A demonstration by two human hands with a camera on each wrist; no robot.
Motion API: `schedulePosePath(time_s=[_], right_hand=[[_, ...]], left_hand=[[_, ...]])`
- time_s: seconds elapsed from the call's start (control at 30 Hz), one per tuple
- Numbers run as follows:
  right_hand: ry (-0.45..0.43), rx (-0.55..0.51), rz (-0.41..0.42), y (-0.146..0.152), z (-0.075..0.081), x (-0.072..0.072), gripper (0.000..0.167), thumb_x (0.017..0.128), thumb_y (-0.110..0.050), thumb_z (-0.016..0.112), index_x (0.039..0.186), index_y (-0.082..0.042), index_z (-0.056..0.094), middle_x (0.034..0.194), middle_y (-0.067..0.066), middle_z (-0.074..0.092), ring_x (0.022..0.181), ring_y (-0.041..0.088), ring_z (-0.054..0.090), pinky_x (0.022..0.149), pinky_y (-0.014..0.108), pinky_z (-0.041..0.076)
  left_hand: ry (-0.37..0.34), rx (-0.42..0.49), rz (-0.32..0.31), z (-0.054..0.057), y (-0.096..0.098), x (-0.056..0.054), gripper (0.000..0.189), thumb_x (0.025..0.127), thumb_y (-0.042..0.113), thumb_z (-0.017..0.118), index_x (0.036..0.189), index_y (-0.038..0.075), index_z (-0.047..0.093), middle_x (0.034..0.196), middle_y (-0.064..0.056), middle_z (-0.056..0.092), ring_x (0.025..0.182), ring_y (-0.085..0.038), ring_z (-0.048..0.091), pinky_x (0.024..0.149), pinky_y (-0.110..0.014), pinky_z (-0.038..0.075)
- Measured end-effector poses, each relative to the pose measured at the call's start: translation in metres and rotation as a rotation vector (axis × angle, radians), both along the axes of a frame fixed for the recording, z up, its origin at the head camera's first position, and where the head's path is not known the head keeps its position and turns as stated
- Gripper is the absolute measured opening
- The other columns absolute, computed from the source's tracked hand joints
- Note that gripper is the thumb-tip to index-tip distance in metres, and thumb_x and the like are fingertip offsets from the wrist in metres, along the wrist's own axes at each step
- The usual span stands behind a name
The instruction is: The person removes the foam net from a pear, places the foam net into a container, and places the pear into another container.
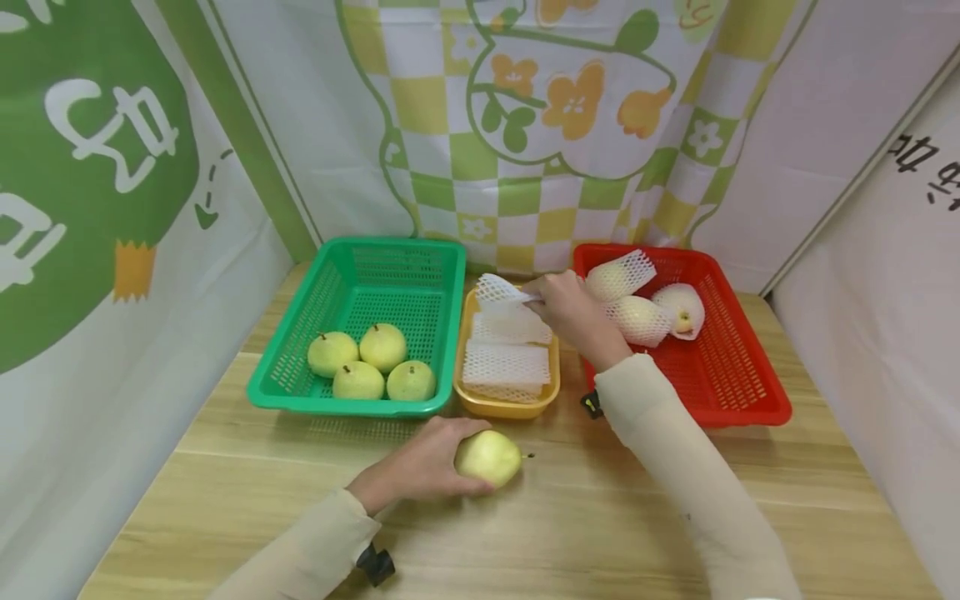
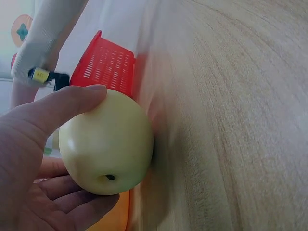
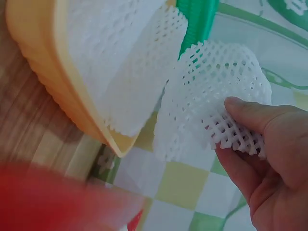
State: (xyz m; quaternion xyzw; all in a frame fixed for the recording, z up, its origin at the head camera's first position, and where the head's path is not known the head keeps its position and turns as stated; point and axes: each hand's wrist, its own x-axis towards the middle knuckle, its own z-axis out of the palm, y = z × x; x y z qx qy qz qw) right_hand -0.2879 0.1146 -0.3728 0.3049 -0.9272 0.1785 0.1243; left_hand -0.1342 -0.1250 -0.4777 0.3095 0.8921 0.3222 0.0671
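Observation:
A yellow-green pear (image 1: pixel 487 459) is gripped in my left hand (image 1: pixel 422 463), just above or on the wood in front of the orange bin. In the left wrist view the thumb and fingers curl round the pear (image 2: pixel 108 142), its dark blossom end facing the camera. My right hand (image 1: pixel 573 312) pinches a white foam net sleeve (image 1: pixel 501 289) by one end, over the back of the orange bin (image 1: pixel 507 407). The right wrist view shows that foam net (image 3: pixel 211 91) between thumb and fingers, away from the other nets (image 3: pixel 115 57) in the bin.
At left stands a green basket (image 1: pixel 262 387) with several bare pears (image 1: pixel 357 381). A red basket (image 1: pixel 765 400) at right holds pears in foam nets (image 1: pixel 641 321). Folded foam nets (image 1: pixel 506 362) lie stacked in the orange bin. A patterned curtain (image 1: pixel 517 192) hangs behind the table (image 1: pixel 600 533).

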Motion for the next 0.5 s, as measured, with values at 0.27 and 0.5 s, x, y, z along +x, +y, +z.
schedulePosePath(time_s=[0.27, 0.5], right_hand=[[0.041, 0.082, -0.049, -0.025, -0.005, -0.030, 0.017, 0.095, -0.011, 0.077, 0.111, -0.010, 0.083, 0.101, 0.016, 0.081, 0.088, 0.039, 0.074, 0.077, 0.052, 0.061], [-0.032, 0.150, -0.077, -0.035, 0.003, -0.049, 0.008, 0.097, -0.010, 0.074, 0.098, -0.008, 0.082, 0.094, 0.013, 0.079, 0.090, 0.034, 0.072, 0.078, 0.045, 0.058]], left_hand=[[-0.017, -0.003, 0.007, 0.000, 0.000, 0.001, 0.069, 0.078, 0.041, 0.091, 0.133, 0.005, 0.068, 0.121, -0.006, 0.077, 0.103, -0.019, 0.072, 0.084, -0.027, 0.059], [-0.014, -0.010, -0.001, 0.001, -0.001, 0.003, 0.073, 0.079, 0.041, 0.091, 0.135, 0.002, 0.067, 0.122, -0.008, 0.077, 0.104, -0.020, 0.072, 0.084, -0.025, 0.059]])
